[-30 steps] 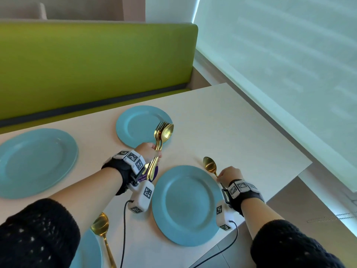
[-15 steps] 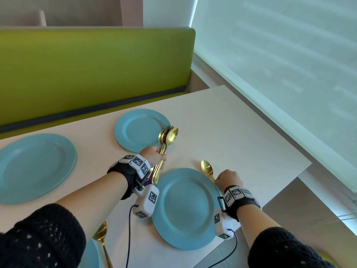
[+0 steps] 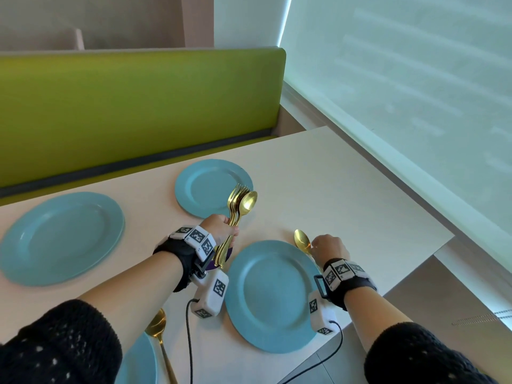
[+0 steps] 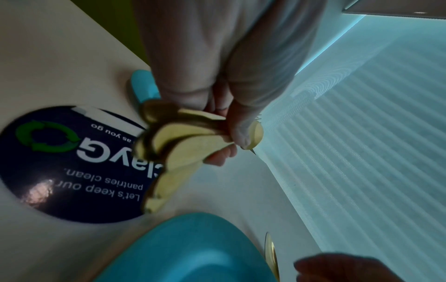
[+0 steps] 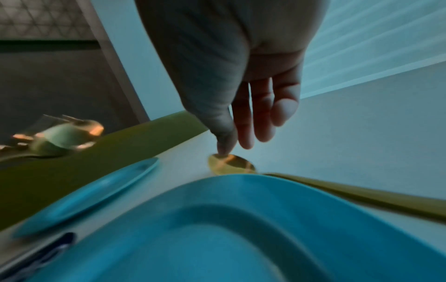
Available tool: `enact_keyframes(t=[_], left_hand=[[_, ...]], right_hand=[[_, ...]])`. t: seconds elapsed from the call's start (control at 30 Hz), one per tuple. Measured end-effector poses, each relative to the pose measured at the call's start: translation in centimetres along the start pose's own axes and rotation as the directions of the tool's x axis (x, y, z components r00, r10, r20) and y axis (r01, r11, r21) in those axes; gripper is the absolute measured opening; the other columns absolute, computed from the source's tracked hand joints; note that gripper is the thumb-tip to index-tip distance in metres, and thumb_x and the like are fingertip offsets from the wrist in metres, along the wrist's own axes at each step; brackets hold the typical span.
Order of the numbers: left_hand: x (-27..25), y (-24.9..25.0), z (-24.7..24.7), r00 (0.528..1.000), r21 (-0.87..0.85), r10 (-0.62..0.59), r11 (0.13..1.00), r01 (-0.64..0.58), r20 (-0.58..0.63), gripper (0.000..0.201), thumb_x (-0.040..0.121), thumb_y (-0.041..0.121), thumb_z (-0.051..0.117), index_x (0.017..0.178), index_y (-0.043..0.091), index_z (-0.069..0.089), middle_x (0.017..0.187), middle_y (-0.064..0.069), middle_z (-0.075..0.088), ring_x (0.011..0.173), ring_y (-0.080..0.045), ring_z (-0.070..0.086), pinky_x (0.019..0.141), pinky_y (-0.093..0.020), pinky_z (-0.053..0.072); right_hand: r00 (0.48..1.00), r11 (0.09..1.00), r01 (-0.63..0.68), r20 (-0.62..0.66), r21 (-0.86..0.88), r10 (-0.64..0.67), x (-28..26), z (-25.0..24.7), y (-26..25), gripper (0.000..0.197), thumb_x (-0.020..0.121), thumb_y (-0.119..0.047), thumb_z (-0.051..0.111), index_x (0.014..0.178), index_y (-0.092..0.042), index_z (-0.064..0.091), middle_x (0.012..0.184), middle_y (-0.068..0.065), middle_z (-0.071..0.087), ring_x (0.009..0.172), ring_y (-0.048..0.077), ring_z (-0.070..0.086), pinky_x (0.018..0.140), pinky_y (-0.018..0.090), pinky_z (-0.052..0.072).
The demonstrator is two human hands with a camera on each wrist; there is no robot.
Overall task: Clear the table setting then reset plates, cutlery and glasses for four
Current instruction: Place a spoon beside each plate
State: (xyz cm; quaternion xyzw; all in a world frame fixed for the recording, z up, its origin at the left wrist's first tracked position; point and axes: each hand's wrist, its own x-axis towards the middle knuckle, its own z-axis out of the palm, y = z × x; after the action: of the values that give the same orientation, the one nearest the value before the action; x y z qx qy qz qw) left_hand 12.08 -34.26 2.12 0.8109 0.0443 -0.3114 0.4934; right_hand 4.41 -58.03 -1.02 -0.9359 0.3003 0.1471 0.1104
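My left hand (image 3: 220,231) grips a bundle of gold forks and spoons (image 3: 241,206) by the handles, heads pointing up and away over the table. In the left wrist view the fingers (image 4: 224,106) curl round those handles (image 4: 183,141). A single gold spoon (image 3: 302,241) lies on the table just right of the near blue plate (image 3: 271,295). My right hand (image 3: 329,248) hovers over its neck. In the right wrist view the thumb tip (image 5: 224,148) touches the spoon's bowl (image 5: 231,166) while the other fingers hang straight, gripping nothing.
Blue plates sit at the far middle (image 3: 213,187), at the left (image 3: 61,236) and at the bottom left (image 3: 138,361), the last with a gold spoon (image 3: 158,328) beside it. A round dark sticker (image 4: 72,164) lies under my left hand. Green bench behind; the table edge runs close on the right.
My left hand has drifted slightly right with the cutlery bundle. My right hand has stayed at the single spoon, which lies beside the near plate.
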Motion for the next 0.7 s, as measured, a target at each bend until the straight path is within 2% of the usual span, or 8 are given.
enact_keyframes(t=[0.07,0.1,0.17,0.23,0.33,0.43,0.57,0.7], left_hand=[[-0.3,-0.2,-0.4,1.0,0.005,-0.008,1.0,0.008,0.031,0.014,0.09,0.01,0.058,0.076,0.01,0.058,0.066,-0.005,0.061,0.057,-0.017,0.056,0.067,-0.028,0.05],[-0.6,-0.3,-0.6,0.999,0.016,-0.005,1.0,0.005,0.042,0.012,0.089,0.01,0.06,0.076,0.01,0.059,0.066,-0.005,0.061,0.057,-0.017,0.056,0.071,-0.03,0.05],[-1.3,-0.5,-1.0,0.998,0.07,0.0,0.998,-0.004,0.062,0.012,0.085,0.011,0.063,0.073,0.011,0.06,0.066,-0.004,0.062,0.061,-0.019,0.057,0.071,-0.028,0.048],[-2.2,-0.8,-1.6,0.996,0.125,0.012,0.992,-0.022,0.085,0.011,0.079,0.013,0.065,0.069,0.013,0.062,0.065,-0.004,0.062,0.066,-0.023,0.057,0.071,-0.028,0.046],[-3.6,-1.4,-2.7,0.992,0.192,0.046,0.979,-0.068,0.113,0.015,0.073,0.014,0.063,0.058,0.014,0.058,0.06,-0.005,0.058,0.061,-0.023,0.053,0.064,-0.028,0.042],[-5.5,-2.1,-4.4,0.986,0.192,0.098,0.974,-0.123,0.134,0.019,0.073,0.014,0.061,0.054,0.013,0.058,0.057,-0.003,0.059,0.059,-0.022,0.052,0.065,-0.029,0.041],[-7.6,-3.4,-7.0,0.981,0.168,0.134,0.973,-0.156,0.14,0.021,0.08,0.013,0.062,0.059,0.011,0.059,0.057,-0.004,0.059,0.055,-0.019,0.05,0.06,-0.025,0.04],[-8.9,-4.5,-9.4,0.981,0.154,0.138,0.975,-0.159,0.137,0.019,0.086,0.014,0.059,0.068,0.012,0.063,0.079,-0.01,0.067,0.071,-0.022,0.057,0.067,-0.028,0.046]], right_hand=[[0.997,0.995,0.08,-0.017,0.054,-0.08,-1.1,-0.7,-1.9,0.023,0.09,-0.017,0.049,0.101,-0.016,0.069,0.106,0.009,0.068,0.088,0.027,0.062,0.074,0.028,0.049],[0.992,0.987,0.126,-0.023,0.096,-0.125,-1.9,-0.9,-3.0,0.023,0.09,-0.018,0.052,0.105,-0.018,0.069,0.111,0.008,0.067,0.095,0.027,0.063,0.08,0.029,0.05],[0.975,0.963,0.224,-0.046,0.151,-0.219,-3.6,-1.2,-5.4,0.025,0.089,-0.018,0.055,0.11,-0.02,0.069,0.116,0.005,0.066,0.106,0.025,0.062,0.09,0.029,0.05],[0.942,0.93,0.335,-0.061,0.148,-0.33,-5.4,-1.3,-7.9,0.026,0.09,-0.018,0.055,0.113,-0.02,0.068,0.118,0.004,0.066,0.108,0.023,0.061,0.093,0.03,0.049],[0.878,0.87,0.478,-0.077,0.118,-0.472,-8.2,-1.3,-11.7,0.025,0.091,-0.017,0.057,0.113,-0.018,0.068,0.122,0.004,0.063,0.111,0.023,0.059,0.095,0.029,0.046],[0.811,0.812,0.583,-0.085,0.021,-0.579,-10.5,-1.1,-14.4,0.023,0.09,-0.018,0.057,0.108,-0.022,0.071,0.12,0.002,0.062,0.111,0.023,0.058,0.092,0.034,0.05],[0.782,0.781,0.619,-0.025,-0.087,-0.622,-13.4,-1.3,-16.8,0.025,0.096,-0.023,0.048,0.11,-0.019,0.069,0.111,0.004,0.065,0.104,0.025,0.06,0.086,0.036,0.052],[0.767,0.762,0.64,0.016,-0.103,-0.642,-15.7,-1.5,-18.5,0.025,0.096,-0.021,0.048,0.112,-0.018,0.067,0.108,0.007,0.065,0.101,0.025,0.06,0.081,0.033,0.049]])
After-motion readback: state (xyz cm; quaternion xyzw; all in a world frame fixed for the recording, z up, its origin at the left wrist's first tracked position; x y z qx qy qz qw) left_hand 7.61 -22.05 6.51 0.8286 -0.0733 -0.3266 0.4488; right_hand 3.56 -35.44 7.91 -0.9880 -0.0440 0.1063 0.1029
